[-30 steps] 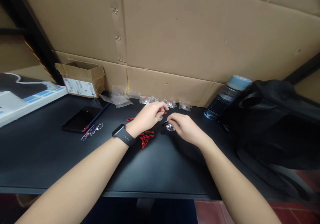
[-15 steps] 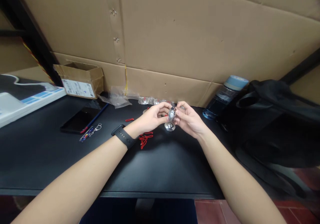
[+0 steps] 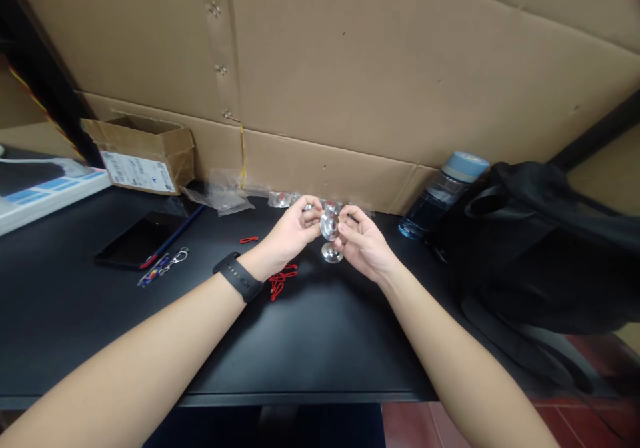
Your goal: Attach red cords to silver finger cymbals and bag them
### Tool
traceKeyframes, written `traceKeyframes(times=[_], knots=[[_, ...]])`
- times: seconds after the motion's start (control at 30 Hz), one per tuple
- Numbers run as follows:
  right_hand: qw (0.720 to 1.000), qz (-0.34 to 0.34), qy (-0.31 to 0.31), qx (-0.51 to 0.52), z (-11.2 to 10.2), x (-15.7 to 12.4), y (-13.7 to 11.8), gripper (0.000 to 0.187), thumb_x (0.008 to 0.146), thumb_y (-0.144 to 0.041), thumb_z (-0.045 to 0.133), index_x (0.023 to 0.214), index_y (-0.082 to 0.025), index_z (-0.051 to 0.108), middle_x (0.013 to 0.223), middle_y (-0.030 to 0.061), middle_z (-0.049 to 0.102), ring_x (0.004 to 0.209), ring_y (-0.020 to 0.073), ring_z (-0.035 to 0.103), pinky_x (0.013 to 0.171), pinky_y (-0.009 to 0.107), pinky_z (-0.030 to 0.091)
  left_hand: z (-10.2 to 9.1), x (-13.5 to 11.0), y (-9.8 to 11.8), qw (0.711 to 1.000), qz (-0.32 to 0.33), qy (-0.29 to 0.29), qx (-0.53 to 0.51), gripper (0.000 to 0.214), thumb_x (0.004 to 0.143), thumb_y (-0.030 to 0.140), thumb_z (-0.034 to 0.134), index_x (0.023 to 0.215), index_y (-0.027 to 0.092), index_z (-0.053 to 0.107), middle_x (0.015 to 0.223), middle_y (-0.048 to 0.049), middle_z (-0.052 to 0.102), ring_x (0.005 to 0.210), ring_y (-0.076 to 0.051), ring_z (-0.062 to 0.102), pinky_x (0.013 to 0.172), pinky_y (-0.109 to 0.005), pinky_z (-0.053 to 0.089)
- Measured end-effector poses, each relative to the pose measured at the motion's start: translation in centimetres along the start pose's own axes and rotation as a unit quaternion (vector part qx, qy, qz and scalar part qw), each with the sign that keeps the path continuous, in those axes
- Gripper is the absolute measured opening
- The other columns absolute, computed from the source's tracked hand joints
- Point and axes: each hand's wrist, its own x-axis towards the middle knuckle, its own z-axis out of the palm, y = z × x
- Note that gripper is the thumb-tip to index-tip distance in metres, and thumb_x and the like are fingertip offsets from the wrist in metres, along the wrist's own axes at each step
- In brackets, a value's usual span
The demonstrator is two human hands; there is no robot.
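My left hand [image 3: 300, 228] pinches the left edge of a small silver cymbal [image 3: 329, 225], its round face turned toward me. On the other side, my right hand [image 3: 363, 241] grips the cymbal's right edge with thumb and fingers. A second silver cymbal [image 3: 332, 253] shows just below; whether it lies on the table or touches my right fingers I cannot tell. Several red cord loops [image 3: 280, 280] lie in a loose pile by my left wrist, and a single red loop [image 3: 249, 240] lies farther left. Behind my hands are clear-bagged cymbals [image 3: 281, 199], partly hidden.
Left on the black table [image 3: 300, 348] are a phone [image 3: 143, 238], a keychain [image 3: 163, 266], a power strip [image 3: 55, 191], an open cardboard box [image 3: 145, 158] and clear plastic bags [image 3: 223, 198]. A water bottle [image 3: 440, 198] and black bag [image 3: 540, 255] stand right.
The cymbal between my hands has turned from nearly edge-on to show its face. The whole view has shifted slightly, moving most things left in the picture.
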Motion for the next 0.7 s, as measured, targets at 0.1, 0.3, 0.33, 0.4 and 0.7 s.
traceKeyframes(times=[0.1,0.3,0.33,0.4,0.7], knots=[[1.0,-0.004,-0.004,-0.015,-0.2,0.0,0.0,0.039,0.077,-0.029,0.088,0.103,-0.028,0.059,0.096,-0.0027,0.065,0.071,0.0103,0.063,0.067,0.025,0.056,0.3,-0.1,0.0,0.999,-0.016,0.005,-0.032,0.041,0.076,0.021,0.083,0.102,0.021,0.051,0.093,0.0013,0.069,0.08,-0.011,0.064,0.074,-0.022,0.046],[0.999,0.006,-0.009,-0.05,-0.8,0.1,0.0,0.041,0.077,-0.028,0.088,0.108,-0.029,0.061,0.1,-0.0024,0.066,0.072,0.0104,0.065,0.072,0.028,0.059,1.0,-0.4,0.0,0.998,-0.044,0.015,-0.04,0.043,0.071,0.017,0.084,0.102,0.02,0.054,0.089,0.001,0.068,0.082,-0.012,0.066,0.077,-0.024,0.049],[0.999,0.008,-0.012,-0.052,-0.9,0.1,0.0,0.039,0.077,-0.028,0.088,0.107,-0.028,0.062,0.1,-0.0024,0.066,0.072,0.0101,0.065,0.072,0.028,0.059,1.0,-0.4,0.0,0.998,-0.046,0.016,-0.035,0.043,0.071,0.016,0.084,0.102,0.02,0.054,0.09,0.0004,0.068,0.083,-0.012,0.066,0.077,-0.024,0.049],[0.998,0.013,-0.02,-0.054,-1.1,0.1,0.2,0.036,0.077,-0.026,0.087,0.106,-0.027,0.065,0.1,-0.0022,0.065,0.073,0.0097,0.066,0.072,0.027,0.058,0.9,-0.4,0.0,0.998,-0.049,0.017,-0.02,0.041,0.073,0.015,0.082,0.104,0.019,0.055,0.092,-0.0009,0.07,0.084,-0.013,0.066,0.077,-0.025,0.049],[0.997,0.002,0.024,-0.077,-1.3,0.2,0.1,0.037,0.075,-0.025,0.088,0.108,-0.026,0.071,0.101,0.0009,0.067,0.073,0.0104,0.062,0.07,0.028,0.058,0.5,0.0,-0.2,0.993,-0.02,0.065,0.092,0.03,0.069,0.019,0.086,0.094,0.012,0.071,0.091,-0.0079,0.076,0.092,-0.021,0.072,0.092,-0.036,0.053]])
